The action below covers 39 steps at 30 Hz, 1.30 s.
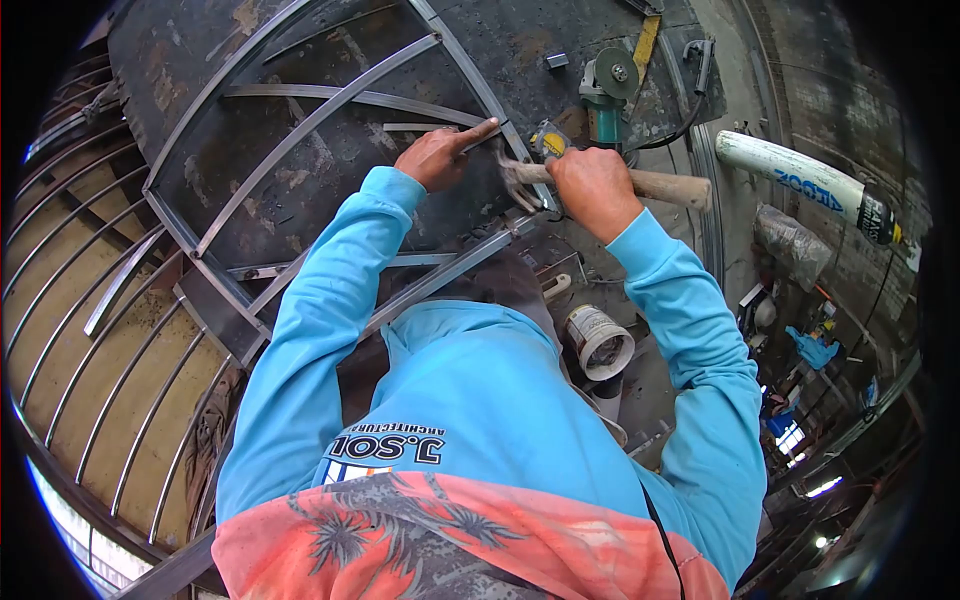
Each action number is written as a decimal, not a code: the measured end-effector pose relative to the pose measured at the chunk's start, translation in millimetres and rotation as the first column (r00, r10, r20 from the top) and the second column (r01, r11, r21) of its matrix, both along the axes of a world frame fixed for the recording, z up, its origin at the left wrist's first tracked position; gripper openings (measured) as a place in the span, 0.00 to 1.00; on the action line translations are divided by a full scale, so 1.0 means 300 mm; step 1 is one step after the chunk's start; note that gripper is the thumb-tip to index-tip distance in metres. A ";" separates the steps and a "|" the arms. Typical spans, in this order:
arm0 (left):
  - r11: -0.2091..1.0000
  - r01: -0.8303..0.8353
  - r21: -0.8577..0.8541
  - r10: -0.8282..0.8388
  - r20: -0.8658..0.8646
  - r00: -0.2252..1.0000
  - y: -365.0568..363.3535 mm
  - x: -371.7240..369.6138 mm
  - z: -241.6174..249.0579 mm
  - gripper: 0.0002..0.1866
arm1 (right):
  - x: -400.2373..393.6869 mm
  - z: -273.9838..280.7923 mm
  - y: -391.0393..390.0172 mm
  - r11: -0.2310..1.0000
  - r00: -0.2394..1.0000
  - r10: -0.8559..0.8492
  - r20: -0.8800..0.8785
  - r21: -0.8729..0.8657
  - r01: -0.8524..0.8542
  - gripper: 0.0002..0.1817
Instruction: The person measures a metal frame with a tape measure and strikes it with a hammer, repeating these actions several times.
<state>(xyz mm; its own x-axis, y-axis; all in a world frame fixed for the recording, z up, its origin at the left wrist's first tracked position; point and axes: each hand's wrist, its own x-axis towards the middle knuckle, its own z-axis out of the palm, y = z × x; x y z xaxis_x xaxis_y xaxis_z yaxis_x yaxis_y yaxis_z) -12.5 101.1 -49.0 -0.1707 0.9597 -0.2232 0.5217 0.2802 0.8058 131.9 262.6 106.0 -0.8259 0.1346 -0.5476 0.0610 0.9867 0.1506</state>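
Note:
My right hand (pixel 597 190) is wrapped around the wooden handle of a claw hammer (pixel 675 188). The hammer's head, slightly blurred, hangs over the corner of a welded metal frame (pixel 462 62). My left hand (pixel 440 158) has its index finger stretched out, the tip touching or just above the frame's right-hand bar; its other fingers are partly curled, with nothing visible in them. Just beyond my right hand lies a yellow and black tape measure (pixel 549 140), partly covered by that hand. A short metal bar (pixel 402 127) lies behind my left hand.
An angle grinder (pixel 608 85) rests on the dark metal table (pixel 520 30), near a small metal piece (pixel 556 61). A welding electrode holder (pixel 700 65) with cable lies farther right. Beside my body stands a white bucket (pixel 600 343). A white gas cylinder (pixel 790 170) is at the right; curved bars (pixel 110 390) are at the left.

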 end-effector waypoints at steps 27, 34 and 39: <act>0.853 -0.304 -0.423 0.405 0.171 0.898 0.152 0.016 0.019 0.31 | 0.336 -0.101 -0.163 -0.425 0.239 -0.815 0.528 -0.824 0.375 0.26; 0.839 -0.326 -0.435 0.429 0.161 0.889 0.163 0.004 0.050 0.31 | 0.344 -0.190 -0.164 -0.401 0.249 -0.784 0.568 -0.770 0.496 0.24; 0.846 -0.295 -0.443 0.395 0.152 0.906 0.159 0.011 0.042 0.32 | 0.338 -0.154 -0.176 -0.345 0.283 -0.838 0.466 -0.855 0.387 0.22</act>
<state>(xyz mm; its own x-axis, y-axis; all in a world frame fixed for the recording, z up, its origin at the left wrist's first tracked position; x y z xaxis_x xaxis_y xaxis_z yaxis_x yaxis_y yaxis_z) -9.3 148.7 -36.4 -0.3698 0.6651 -0.6487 0.1447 0.7309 0.6669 233.3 209.9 59.8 -0.6626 0.4141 -0.6241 0.5310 -0.3280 -0.7813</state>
